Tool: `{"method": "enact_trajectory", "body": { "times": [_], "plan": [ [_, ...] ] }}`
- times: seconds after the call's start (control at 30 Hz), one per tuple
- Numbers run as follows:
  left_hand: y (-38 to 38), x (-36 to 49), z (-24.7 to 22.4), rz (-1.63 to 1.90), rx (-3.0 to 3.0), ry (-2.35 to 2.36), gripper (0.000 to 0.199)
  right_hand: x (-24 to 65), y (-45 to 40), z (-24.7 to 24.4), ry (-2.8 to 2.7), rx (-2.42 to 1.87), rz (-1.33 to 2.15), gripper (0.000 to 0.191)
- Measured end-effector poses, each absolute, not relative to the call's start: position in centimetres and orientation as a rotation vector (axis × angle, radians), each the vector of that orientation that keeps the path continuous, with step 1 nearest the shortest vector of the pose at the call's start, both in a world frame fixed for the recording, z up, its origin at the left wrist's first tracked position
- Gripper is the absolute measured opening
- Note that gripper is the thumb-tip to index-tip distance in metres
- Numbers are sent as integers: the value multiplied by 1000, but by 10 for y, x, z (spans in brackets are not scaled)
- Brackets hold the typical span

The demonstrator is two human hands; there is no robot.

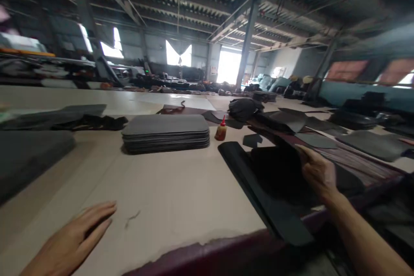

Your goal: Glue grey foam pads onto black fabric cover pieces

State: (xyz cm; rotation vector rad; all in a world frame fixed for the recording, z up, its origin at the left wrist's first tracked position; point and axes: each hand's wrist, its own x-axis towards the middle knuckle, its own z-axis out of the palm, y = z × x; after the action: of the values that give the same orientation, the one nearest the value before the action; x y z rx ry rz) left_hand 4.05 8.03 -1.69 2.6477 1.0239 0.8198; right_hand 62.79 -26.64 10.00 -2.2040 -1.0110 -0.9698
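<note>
My left hand [73, 239] lies over the pale tabletop [161, 194] at the lower left, fingers stretched out and nothing in it. At the right, my right hand [318, 170] is closed on the edge of a black sheet [281, 172], whose material I cannot make out. The sheet is partly raised, and a long dark strip [258, 194] runs along its left side past the table's front edge. Beyond the tabletop's middle sits a neat stack of dark grey rounded panels [166, 125]. Just right of the stack stands a small bottle with a red nozzle [221, 131].
More dark sheets [29, 151] lie at the left. A small dark scrap [252, 140] is near the bottle, and a black bundle [244, 108] lies behind it. Several loose grey pieces [371, 142] cover the right side. The table's front edge [207, 248] has a maroon covering.
</note>
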Motion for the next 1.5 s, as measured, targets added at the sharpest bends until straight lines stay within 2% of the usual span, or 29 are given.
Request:
{"method": "enact_trajectory", "body": {
  "times": [0.1,0.2,0.33,0.43,0.5,0.57,0.67,0.73,0.9,1.03,1.17,1.5],
  "plan": [
    [67,43,-5,685,2531,1051,41,559,-224,146,-1325,-2041,-1250,40],
    [45,53,12,674,2240,1086,50,463,-182,167,-1559,-2016,-1174,41],
    [8,72,29,854,1434,973,69,335,-144,147,-2026,-1948,-658,45],
    [-8,76,38,935,1010,903,74,285,-137,127,-2351,-1515,-34,51],
    [-12,72,42,883,887,933,64,285,-141,118,-2367,-1312,255,60],
    [-13,65,44,832,879,1003,58,309,-146,107,-2265,-1393,322,59],
    [-12,57,40,808,967,1085,65,370,-153,73,-2003,-1804,112,52],
    [-10,54,35,804,1029,1087,66,409,-157,40,-1856,-2054,-70,54],
    [2,51,20,831,1305,1160,60,451,-168,-23,-1965,-2160,-213,48],
    [16,48,16,862,1751,1399,62,434,-161,-28,-1864,-2256,-260,53],
    [20,46,15,708,2023,1673,56,422,-153,-22,-1796,-2287,-298,55],
    [9,44,6,910,2161,1668,51,433,-158,-28,-1905,-2200,-303,48]
  ]
}}
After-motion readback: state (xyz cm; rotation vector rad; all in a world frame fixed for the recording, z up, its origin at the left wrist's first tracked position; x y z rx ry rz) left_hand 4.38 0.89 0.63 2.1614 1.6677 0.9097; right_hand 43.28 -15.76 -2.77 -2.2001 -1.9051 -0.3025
